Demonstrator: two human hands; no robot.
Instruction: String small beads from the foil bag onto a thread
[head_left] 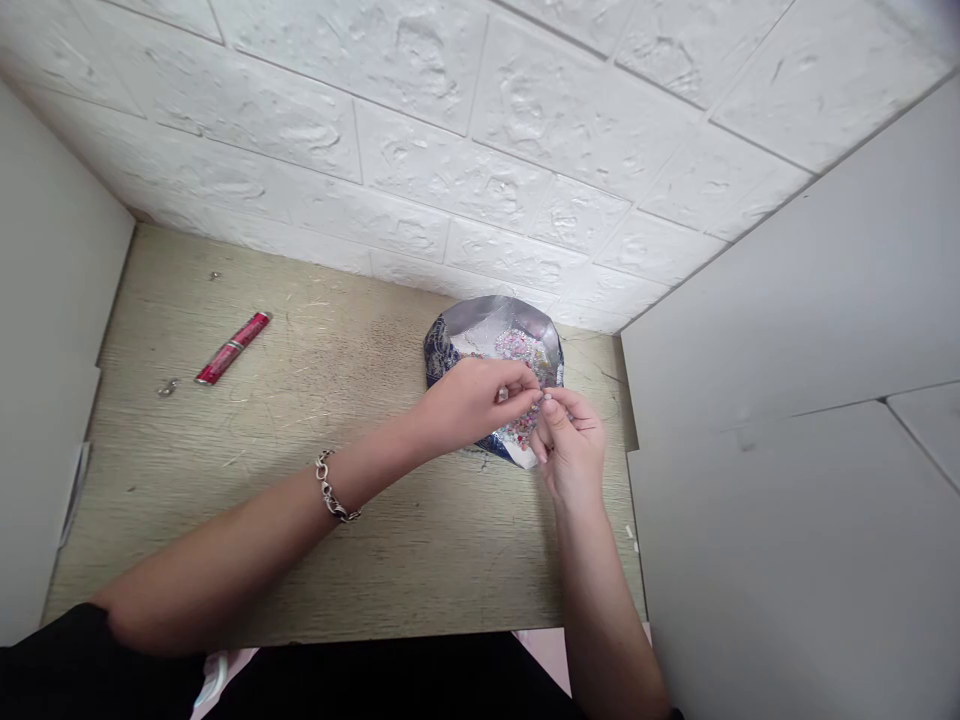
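My left hand [476, 402], with a silver chain bracelet [328, 487] on its wrist, is closed in a pinch, thumb against forefinger. Its fingertips meet those of my right hand [576, 450], also pinched. Whatever lies between them is too small to make out. Both hands hover over an open silver-lined bag [491, 312] with a dark blue patterned outside. Many tiny pink, red, white and clear beads [517, 345] lie inside it. My left hand and fingers hide part of the bag and its contents.
A red shiny tube-like packet [232, 348] lies on the wooden tabletop [420, 570] at the left. Near it are a small metallic bit [168, 387] and another [215, 275]. A white brick-patterned wall [405, 160] and grey side panels [787, 350] enclose the table.
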